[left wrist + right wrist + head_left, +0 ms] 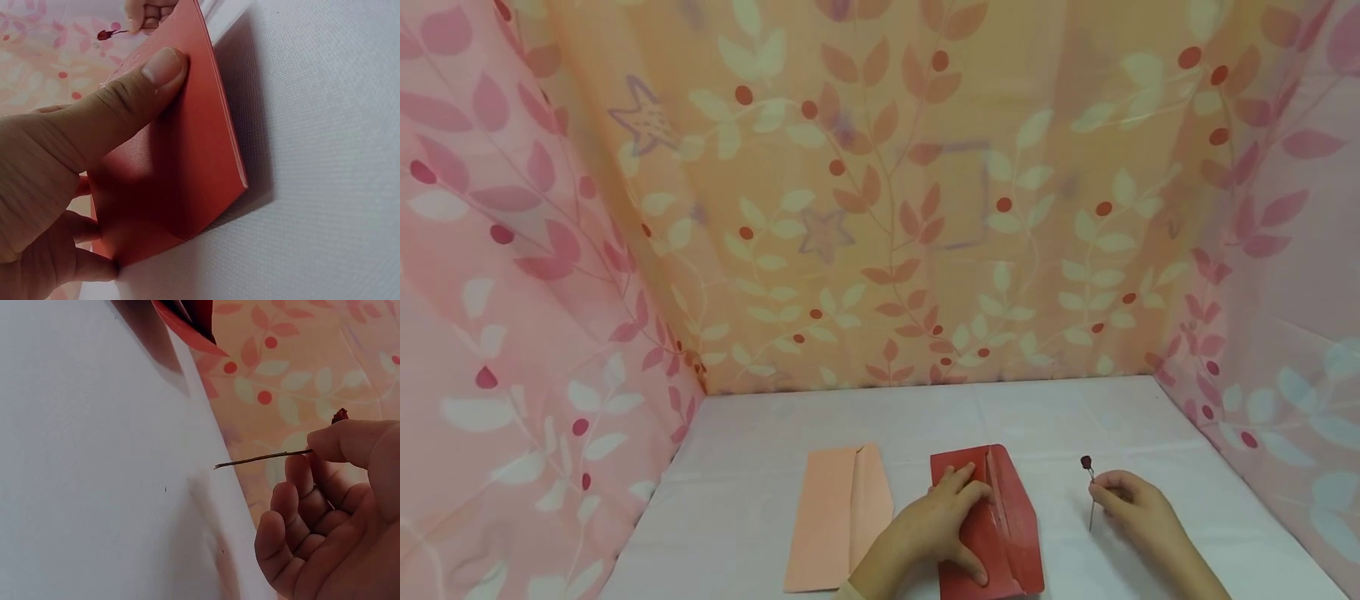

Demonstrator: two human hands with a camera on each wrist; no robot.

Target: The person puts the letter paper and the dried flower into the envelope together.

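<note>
A red envelope (966,533) with its flap unfolded to the right is in my left hand (934,521). The thumb (134,87) lies along the near side and the fingers spread over the other edge; in the left wrist view the envelope (194,144) stands tilted, casting a shadow on the white surface. To the right, my right hand (1138,508) pinches a small dried rose (1086,462) by its thin stem, between thumb and forefinger. The stem (259,459) points down past the fingertips, and the dark red bud (339,416) shows behind the thumb in the right wrist view.
A peach envelope (823,521), flap unfolded to the right, lies left of the red one, partly behind my left forearm. The white-covered table (760,417) is bounded by patterned cloth (880,208) at the back and both sides. Tiny dark specks dot the table.
</note>
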